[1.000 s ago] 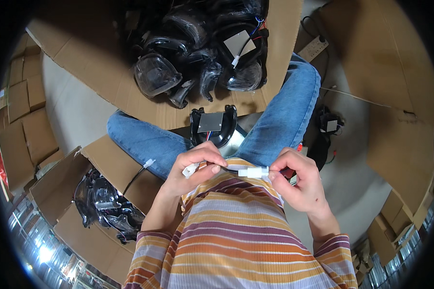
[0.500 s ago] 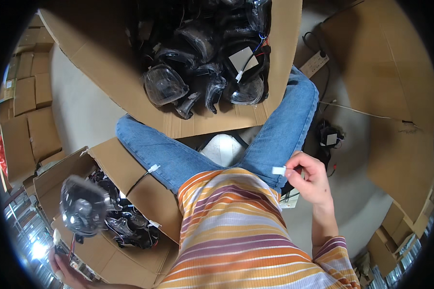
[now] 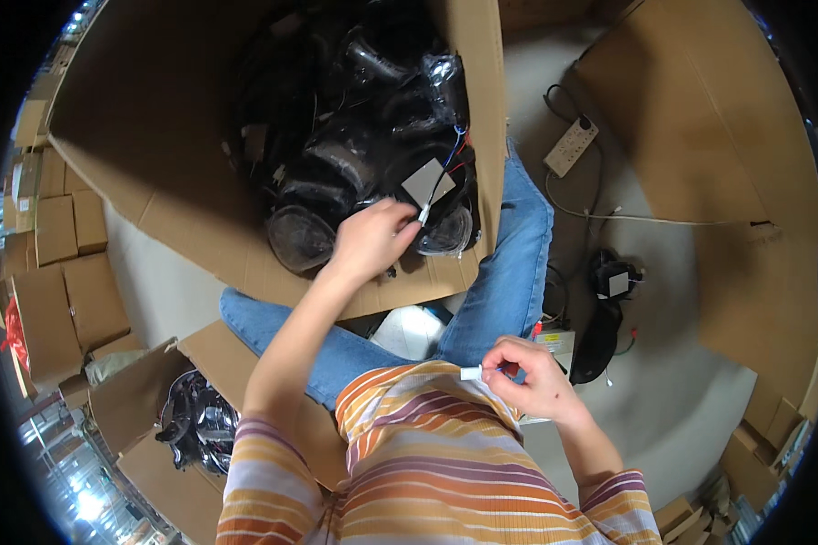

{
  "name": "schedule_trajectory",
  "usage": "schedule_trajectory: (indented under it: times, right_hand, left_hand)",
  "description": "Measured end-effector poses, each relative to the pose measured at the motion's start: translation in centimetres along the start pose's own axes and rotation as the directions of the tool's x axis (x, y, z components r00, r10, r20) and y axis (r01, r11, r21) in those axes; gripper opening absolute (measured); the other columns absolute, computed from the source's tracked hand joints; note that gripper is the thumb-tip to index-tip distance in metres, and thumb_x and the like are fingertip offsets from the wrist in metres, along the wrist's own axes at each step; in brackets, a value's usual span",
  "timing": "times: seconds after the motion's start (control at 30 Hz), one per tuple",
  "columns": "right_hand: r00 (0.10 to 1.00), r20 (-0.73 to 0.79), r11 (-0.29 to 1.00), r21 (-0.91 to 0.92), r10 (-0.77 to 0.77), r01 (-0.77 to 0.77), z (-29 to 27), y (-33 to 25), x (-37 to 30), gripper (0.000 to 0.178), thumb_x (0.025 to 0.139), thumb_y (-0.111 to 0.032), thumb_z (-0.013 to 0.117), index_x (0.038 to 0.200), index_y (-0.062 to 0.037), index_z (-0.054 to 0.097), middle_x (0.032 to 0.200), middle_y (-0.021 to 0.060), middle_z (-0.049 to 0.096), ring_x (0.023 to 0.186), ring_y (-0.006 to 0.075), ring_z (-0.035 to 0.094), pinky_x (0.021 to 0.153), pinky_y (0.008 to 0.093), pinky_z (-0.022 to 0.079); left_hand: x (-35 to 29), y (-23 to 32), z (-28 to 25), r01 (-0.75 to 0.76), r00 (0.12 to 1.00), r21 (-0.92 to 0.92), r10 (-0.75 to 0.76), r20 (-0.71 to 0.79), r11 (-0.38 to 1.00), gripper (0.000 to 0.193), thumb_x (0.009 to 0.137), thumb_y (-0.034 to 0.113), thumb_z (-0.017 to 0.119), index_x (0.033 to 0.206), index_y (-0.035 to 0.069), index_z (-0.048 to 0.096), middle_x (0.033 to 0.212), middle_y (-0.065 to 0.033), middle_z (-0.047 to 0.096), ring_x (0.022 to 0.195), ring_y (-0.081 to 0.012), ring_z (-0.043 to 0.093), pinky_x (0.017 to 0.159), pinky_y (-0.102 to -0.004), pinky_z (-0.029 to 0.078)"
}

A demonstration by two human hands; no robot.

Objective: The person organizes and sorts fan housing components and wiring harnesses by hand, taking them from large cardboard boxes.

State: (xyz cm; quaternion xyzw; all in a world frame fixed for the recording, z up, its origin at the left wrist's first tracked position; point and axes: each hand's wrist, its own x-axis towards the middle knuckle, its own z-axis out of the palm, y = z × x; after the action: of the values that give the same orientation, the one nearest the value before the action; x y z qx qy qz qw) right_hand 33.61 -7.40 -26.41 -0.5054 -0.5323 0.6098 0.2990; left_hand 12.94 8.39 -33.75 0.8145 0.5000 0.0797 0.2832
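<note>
My left hand (image 3: pixel 373 238) is inside the large cardboard box (image 3: pixel 364 300), over a heap of black lamp units with clear lenses (image 3: pixel 302 238). Its fingers are bent together, the tips right beside a white plug connector (image 3: pixel 424 213) on a lead. That lead runs from a lamp unit with a grey square plate (image 3: pixel 428 183) and red and blue wires. Whatever the left fingertips grip is hidden. In front of my belly, my right hand (image 3: pixel 529 377) pinches a white connector (image 3: pixel 471 373), with a bit of wire between its fingers.
A smaller open carton (image 3: pixel 136 400) at the lower left holds more lamp units (image 3: pixel 200 427). On the floor to the right lie a power strip (image 3: pixel 572 147), cables and a black lamp unit (image 3: pixel 614 275). Stacked cartons (image 3: pixel 73 300) stand at the far left.
My left hand has let go of a clear-lens lamp at the smaller carton and moved up right into the large box. My right hand, still pinching the connector, has shifted left and down.
</note>
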Motion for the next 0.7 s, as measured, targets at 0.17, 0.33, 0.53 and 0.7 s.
schedule_trajectory:
  times: [0.17,0.33,0.53,0.7]
  right_hand:
    - [0.993,-0.043,0.994,-0.007,0.108,-0.108,-0.2,-0.2,-0.6,0.005,0.071,-0.005,0.056,0.075,-0.0016,0.054,0.067,0.0055,0.052,0.059,0.0139,0.05,0.053,0.0239,0.039]
    - [0.99,-0.075,0.992,0.035,0.123,-0.12,-0.2,0.3,-0.4,0.005,0.071,-0.004,0.056,0.075,-0.0017,0.054,0.068,0.0052,0.053,0.059,0.013,0.05,0.053,0.0237,0.04]
    - [0.982,-0.108,0.987,0.055,0.153,-0.148,1.3,0.8,0.7,0.005,0.072,-0.006,0.055,0.075,-0.0022,0.055,0.069,0.0056,0.054,0.06,0.0144,0.051,0.054,0.0244,0.041]
    - [0.99,-0.027,0.99,0.02,0.14,-0.139,2.3,-0.1,2.0,0.006,0.073,-0.008,0.056,0.075,-0.0026,0.055,0.07,0.0057,0.055,0.062,0.0152,0.052,0.054,0.0249,0.041]
  left_hand:
    - [8.6,-2.7,7.2,0.101,0.995,0.229,-0.103,-0.003,0.968,0.017,0.075,0.012,0.046,0.084,0.008,0.06,0.085,-0.0138,0.058,0.081,-0.0306,0.058,0.07,-0.0395,0.047]
    - [12.5,-3.2,9.7,0.019,0.998,0.435,0.007,-0.058,0.9,0.018,0.069,0.023,0.061,0.079,0.008,0.062,0.089,-0.0092,0.056,0.084,-0.0248,0.056,0.071,-0.0369,0.044]
    - [13.7,-2.3,10.9,-0.076,0.997,0.53,0.049,0.066,0.844,0.026,0.064,0.03,0.065,0.081,0.01,0.064,0.091,-0.0061,0.054,0.094,-0.0207,0.048,0.078,-0.0354,0.035]
    - [13.1,-3.1,11.9,0.036,0.997,0.508,0.002,-0.076,0.861,0.02,0.065,0.022,0.058,0.081,0.01,0.064,0.09,-0.0057,0.056,0.094,-0.0229,0.048,0.083,-0.0369,0.031]
